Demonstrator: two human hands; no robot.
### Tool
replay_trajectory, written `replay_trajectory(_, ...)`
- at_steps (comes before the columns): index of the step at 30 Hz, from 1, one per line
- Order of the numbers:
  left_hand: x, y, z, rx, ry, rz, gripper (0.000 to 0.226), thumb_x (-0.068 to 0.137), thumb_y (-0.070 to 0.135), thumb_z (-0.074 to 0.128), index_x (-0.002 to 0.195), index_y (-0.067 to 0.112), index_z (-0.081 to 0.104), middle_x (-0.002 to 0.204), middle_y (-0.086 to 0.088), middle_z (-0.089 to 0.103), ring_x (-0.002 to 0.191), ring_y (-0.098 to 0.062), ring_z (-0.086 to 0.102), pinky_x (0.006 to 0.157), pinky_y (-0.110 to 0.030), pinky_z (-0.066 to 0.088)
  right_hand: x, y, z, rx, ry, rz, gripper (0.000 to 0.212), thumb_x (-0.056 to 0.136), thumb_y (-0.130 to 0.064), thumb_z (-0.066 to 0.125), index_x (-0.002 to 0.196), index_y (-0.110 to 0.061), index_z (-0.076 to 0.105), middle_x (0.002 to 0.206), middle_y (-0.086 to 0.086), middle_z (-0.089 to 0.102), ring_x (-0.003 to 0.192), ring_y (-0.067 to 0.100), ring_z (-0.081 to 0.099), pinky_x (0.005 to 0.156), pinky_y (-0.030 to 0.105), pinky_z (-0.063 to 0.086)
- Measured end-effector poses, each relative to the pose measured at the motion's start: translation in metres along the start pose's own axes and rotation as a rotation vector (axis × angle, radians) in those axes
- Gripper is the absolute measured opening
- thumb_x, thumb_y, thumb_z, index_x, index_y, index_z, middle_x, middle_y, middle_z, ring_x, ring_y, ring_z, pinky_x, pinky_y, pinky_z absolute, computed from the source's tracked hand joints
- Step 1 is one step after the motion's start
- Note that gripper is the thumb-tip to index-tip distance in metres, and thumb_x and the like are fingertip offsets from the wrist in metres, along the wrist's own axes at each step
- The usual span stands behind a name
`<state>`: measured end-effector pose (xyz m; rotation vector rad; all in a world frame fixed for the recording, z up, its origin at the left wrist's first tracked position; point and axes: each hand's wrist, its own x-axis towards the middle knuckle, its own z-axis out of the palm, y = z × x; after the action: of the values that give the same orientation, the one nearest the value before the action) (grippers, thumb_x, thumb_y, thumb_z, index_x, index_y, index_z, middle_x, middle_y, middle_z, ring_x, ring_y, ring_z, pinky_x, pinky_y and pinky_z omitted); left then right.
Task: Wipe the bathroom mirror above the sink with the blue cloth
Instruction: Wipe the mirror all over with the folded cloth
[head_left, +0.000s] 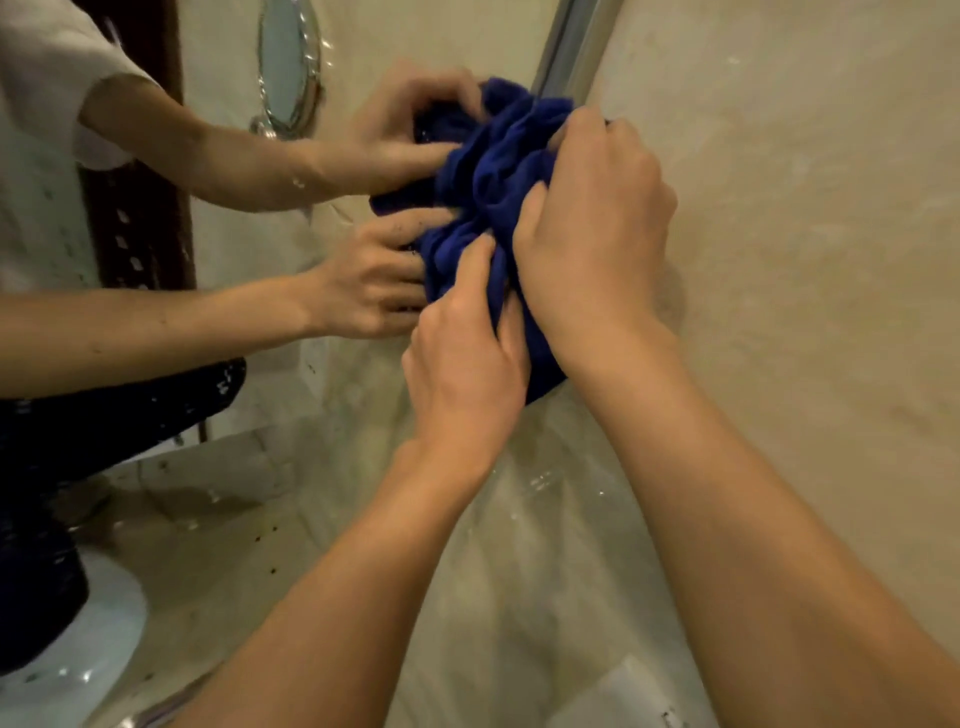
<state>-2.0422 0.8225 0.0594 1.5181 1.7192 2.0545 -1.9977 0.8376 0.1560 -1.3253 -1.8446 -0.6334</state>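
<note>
Both hands are bunched on the blue cloth (493, 171), which is pressed against the mirror (322, 467) right at its right-hand edge, where a metal frame strip (566, 47) runs up along the beige wall (805, 260). The cloth touches that strip, so there is no glass left to its right; the open glass lies to the left and below.

The right hand (592, 234) grips the crumpled upper part with curled fingers. The left hand (467, 353) sits just below and beside it, fingers and thumb pinching the folds. The two hands are touching or nearly so, both clamped on the same wad.

One cloth, two hands, two bare forearms coming in from the lower right. The glass doubles them: two reflected hands and the cloth's reflection meet the real ones at the surface. One small round mirror (288, 62) shows in the reflection, upper left.

The cloth is gathered into a lump rather than spread flat. Its long axis runs roughly up and down, leaning with the frame, a tail hanging toward the lower right under the right wrist.
</note>
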Motion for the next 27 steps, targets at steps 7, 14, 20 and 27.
replay_trajectory(7,-0.045,-0.044,0.0,0.026,-0.087,-0.179,0.046,0.096,0.028,0.055,0.142,0.026,0.047,0.117,-0.003,0.069,0.103,-0.03,0.063,0.079,-0.046,0.051,-0.061,0.0,0.043,0.041,-0.011,0.051,0.021,0.094,-0.013,0.049,0.115,-0.014,0.055,0.117,0.006,0.057,0.101,0.029,0.058,0.072,0.031,0.032)
replay_trajectory(14,-0.094,-0.102,-0.014,0.215,-0.29,-0.289,0.047,0.098,0.031,0.051,0.144,0.032,0.043,0.124,0.004,0.067,0.111,-0.022,0.06,0.08,-0.034,0.044,-0.138,-0.004,0.097,0.035,-0.027,0.145,0.011,0.086,-0.009,0.062,0.096,-0.011,0.061,0.096,0.01,0.062,0.08,0.032,0.061,0.061,0.031,0.029)
replay_trajectory(20,-0.14,-0.15,-0.018,0.193,-0.41,-0.475,0.04,0.097,0.031,0.053,0.136,0.033,0.053,0.126,0.003,0.066,0.115,-0.022,0.06,0.09,-0.035,0.049,-0.198,-0.001,0.133,0.072,-0.22,0.221,0.012,0.091,-0.013,0.058,0.102,-0.013,0.062,0.102,0.009,0.062,0.087,0.032,0.062,0.066,0.037,0.044)
replay_trajectory(27,-0.164,-0.164,-0.041,0.05,-0.433,-0.607,0.043,0.096,0.018,0.057,0.14,0.021,0.053,0.139,0.001,0.057,0.131,-0.018,0.05,0.099,-0.013,0.031,-0.233,0.0,0.122,0.17,-0.457,0.301,0.031,0.095,-0.021,0.051,0.124,-0.02,0.061,0.122,0.006,0.061,0.109,0.029,0.059,0.088,0.037,0.043)
